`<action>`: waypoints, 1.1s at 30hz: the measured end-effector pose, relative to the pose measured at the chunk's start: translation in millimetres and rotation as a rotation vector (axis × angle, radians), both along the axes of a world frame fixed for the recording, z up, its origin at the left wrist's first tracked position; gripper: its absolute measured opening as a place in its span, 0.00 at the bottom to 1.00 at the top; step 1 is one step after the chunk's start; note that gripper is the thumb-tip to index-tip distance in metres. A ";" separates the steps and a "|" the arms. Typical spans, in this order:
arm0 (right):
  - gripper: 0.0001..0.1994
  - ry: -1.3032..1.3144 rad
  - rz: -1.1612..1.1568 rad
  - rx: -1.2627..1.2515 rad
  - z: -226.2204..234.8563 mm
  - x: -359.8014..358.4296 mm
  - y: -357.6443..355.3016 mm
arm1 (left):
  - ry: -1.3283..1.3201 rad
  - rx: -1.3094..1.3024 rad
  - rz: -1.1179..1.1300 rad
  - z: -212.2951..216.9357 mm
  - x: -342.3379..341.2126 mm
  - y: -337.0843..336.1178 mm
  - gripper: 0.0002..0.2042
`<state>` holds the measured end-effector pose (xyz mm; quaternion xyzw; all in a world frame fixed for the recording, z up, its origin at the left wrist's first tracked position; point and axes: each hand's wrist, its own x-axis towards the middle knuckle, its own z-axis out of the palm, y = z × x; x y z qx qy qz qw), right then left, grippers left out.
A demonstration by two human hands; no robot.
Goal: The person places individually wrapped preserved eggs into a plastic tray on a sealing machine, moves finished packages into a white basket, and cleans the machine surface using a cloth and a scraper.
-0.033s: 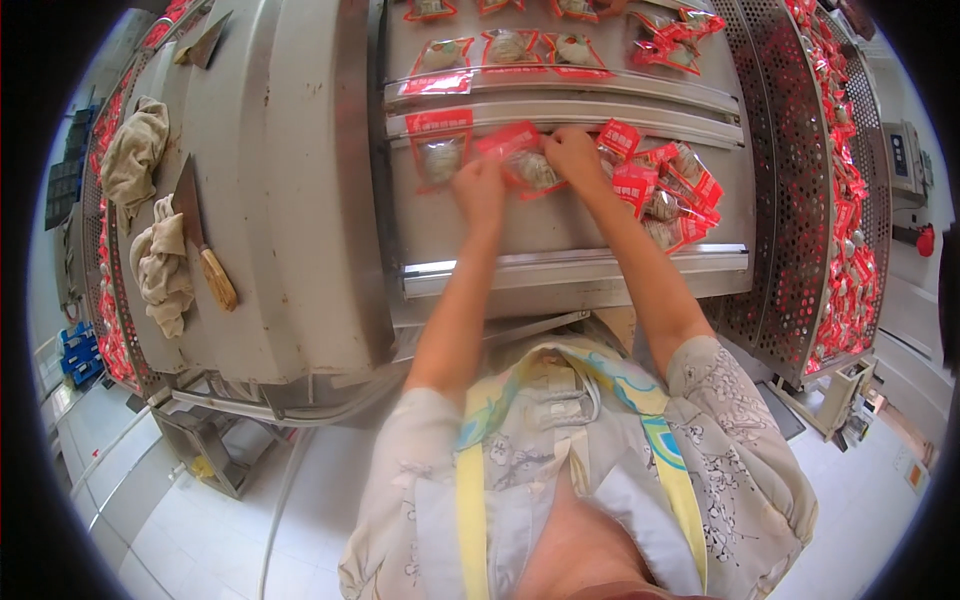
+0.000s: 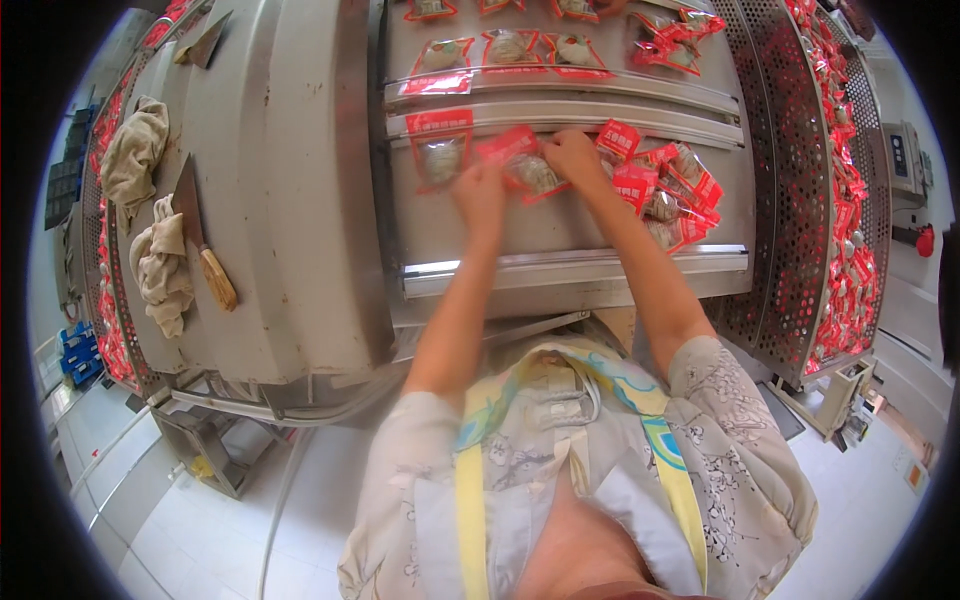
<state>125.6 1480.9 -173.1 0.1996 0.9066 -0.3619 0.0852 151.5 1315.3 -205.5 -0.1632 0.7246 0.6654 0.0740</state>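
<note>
A clear and red packet [image 2: 535,172] with a pale round lump inside lies between my hands on the steel machine bed [image 2: 560,225]. My left hand [image 2: 480,190] is closed with its fingertips at the packet's left edge. At the packet's upper right side, my right hand [image 2: 572,155] has its fingers pinched together on the edge. Just left of my left hand, a similar packet [image 2: 440,155] lies flat with its red end on the metal bar [image 2: 560,122]. A loose heap of packets [image 2: 665,195] sits to the right of my right hand.
Across the bars lie a packet row [image 2: 510,50] and a small pile [image 2: 675,45]. On the left steel cover rest a wooden-handled knife [image 2: 205,240], a scraper [image 2: 203,42] and crumpled cloths [image 2: 135,150]. At right, a perforated bin [image 2: 775,200] holds many red packets.
</note>
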 end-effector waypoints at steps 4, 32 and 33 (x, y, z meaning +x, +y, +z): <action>0.16 -0.230 0.133 -0.019 11.9 -2.2 0.9 | -0.008 0.069 0.083 4.6 22.2 4.2 0.12; 0.14 0.447 0.163 0.284 40.9 -29.2 -16.7 | 0.793 -0.831 -0.409 58.2 6.8 11.9 0.20; 0.14 0.500 0.152 0.315 42.1 -28.2 -13.0 | 0.793 -0.832 -0.417 63.9 8.8 10.0 0.20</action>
